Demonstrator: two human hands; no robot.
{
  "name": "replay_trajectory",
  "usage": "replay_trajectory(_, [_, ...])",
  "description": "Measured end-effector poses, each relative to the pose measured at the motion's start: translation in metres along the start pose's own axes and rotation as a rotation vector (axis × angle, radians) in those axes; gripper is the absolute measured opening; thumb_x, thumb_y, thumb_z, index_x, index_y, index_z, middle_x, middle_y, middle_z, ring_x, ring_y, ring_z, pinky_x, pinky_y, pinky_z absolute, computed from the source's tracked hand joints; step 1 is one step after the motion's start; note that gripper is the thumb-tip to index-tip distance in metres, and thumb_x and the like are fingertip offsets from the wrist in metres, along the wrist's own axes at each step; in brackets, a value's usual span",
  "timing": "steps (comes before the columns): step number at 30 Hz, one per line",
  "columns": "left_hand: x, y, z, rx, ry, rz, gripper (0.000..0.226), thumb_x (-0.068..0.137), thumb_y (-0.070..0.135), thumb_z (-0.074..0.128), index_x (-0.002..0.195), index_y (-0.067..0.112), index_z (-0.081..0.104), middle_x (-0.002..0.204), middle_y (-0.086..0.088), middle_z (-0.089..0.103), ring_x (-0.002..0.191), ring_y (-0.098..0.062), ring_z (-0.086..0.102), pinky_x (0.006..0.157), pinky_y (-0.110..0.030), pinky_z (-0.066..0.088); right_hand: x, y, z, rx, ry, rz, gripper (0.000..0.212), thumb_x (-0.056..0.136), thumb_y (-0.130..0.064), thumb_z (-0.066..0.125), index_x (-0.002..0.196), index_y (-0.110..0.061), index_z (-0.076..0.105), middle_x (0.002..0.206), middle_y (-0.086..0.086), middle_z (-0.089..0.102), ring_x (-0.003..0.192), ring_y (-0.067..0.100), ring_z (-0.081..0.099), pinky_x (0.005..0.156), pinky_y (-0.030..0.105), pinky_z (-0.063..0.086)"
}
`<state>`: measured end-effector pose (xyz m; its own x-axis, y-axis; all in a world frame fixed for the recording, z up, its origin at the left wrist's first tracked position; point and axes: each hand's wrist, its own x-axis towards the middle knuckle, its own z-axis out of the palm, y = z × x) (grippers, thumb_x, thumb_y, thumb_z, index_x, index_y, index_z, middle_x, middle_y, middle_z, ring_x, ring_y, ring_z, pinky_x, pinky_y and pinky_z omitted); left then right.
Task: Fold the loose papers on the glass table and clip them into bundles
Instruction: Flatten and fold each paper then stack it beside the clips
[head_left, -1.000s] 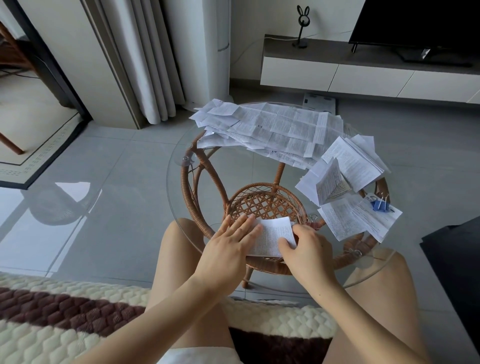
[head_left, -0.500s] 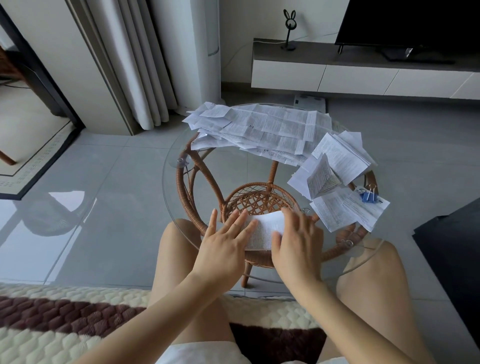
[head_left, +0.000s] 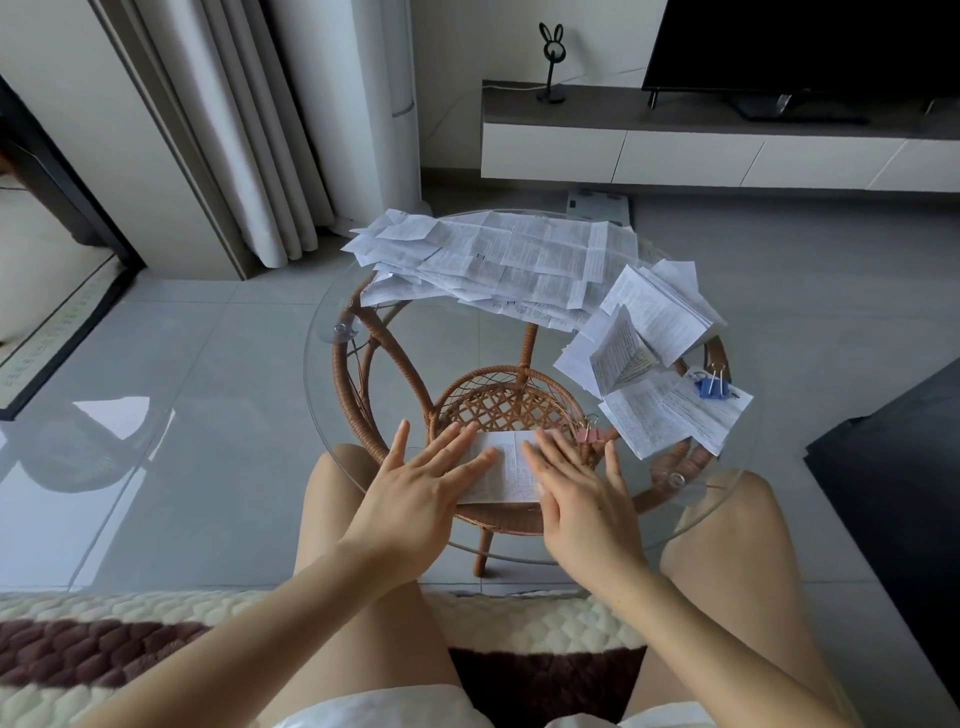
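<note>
Glass table (head_left: 332, 415) (rattan base) on grey tile; papers (head_left: 493, 260) heaped.

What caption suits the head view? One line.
Left hand and right hand flatten a folded paper on the glass table.

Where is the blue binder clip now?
In the head view, the blue binder clip lies on a folded printed sheet near the right rim of the round glass table.
</note>
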<state>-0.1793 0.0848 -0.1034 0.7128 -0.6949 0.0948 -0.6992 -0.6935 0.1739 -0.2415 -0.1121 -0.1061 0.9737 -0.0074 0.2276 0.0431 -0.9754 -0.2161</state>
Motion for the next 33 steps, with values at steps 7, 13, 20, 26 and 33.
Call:
replay_trajectory(7, [-0.002, -0.015, -0.003, -0.011, -0.056, 0.062, 0.057, 0.091, 0.025, 0.021, 0.145, 0.043, 0.028, 0.154, 0.005, 0.021, 0.144, -0.014, 0.014, 0.114, -0.048, -0.005, 0.000, 0.016, -0.008, 0.046, -0.152, -0.079, 0.073, 0.071, 0.002, 0.038, 0.141, -0.019, 0.043, 0.148, -0.003, 0.035, 0.139, 0.011, 0.018, 0.113, 0.057, 0.015])
replay_trajectory(13, [0.006, -0.015, -0.018, -0.095, 0.009, 0.088, 0.051, 0.089, 0.022, 0.029, 0.129, 0.036, 0.057, 0.142, 0.002, 0.048, 0.134, -0.015, 0.040, 0.114, -0.048, 0.019, -0.005, 0.011, -0.031, -0.091, -0.213, -0.242, 0.062, 0.088, -0.039, 0.020, 0.136, -0.015, 0.050, 0.146, 0.002, 0.040, 0.139, 0.017, 0.032, 0.115, 0.050, 0.008])
replay_trajectory(20, [0.051, 0.013, -0.053, -0.195, 0.174, -0.097, 0.024, 0.090, 0.010, 0.057, 0.104, 0.021, 0.074, 0.116, 0.005, 0.068, 0.107, -0.017, 0.061, 0.094, -0.024, 0.037, -0.003, 0.007, -0.028, -0.378, -0.045, -0.530, 0.044, 0.070, -0.013, 0.058, 0.113, -0.004, 0.062, 0.074, 0.012, 0.067, 0.069, 0.026, 0.065, 0.090, 0.041, 0.052])
replay_trajectory(26, [0.087, 0.023, -0.081, -0.282, 0.089, -0.221, 0.028, 0.095, 0.015, 0.048, 0.112, 0.026, 0.068, 0.127, 0.006, 0.061, 0.103, -0.013, 0.059, 0.079, -0.023, 0.047, -0.005, 0.002, -0.033, -0.625, -0.048, -0.565, 0.067, 0.061, -0.029, 0.072, 0.120, -0.004, 0.054, 0.067, 0.018, 0.064, 0.063, 0.029, 0.060, 0.087, 0.048, 0.052])
replay_trajectory(33, [0.110, 0.021, -0.100, -0.307, 0.081, -0.259, 0.026, 0.095, 0.015, 0.049, 0.111, 0.026, 0.067, 0.130, 0.005, 0.059, 0.105, -0.014, 0.060, 0.074, -0.024, 0.048, 0.000, -0.001, -0.045, -0.340, 0.143, -0.378, 0.030, 0.094, -0.021, 0.045, 0.073, -0.011, 0.064, 0.060, 0.004, 0.063, 0.053, 0.019, 0.062, 0.073, 0.038, 0.058])
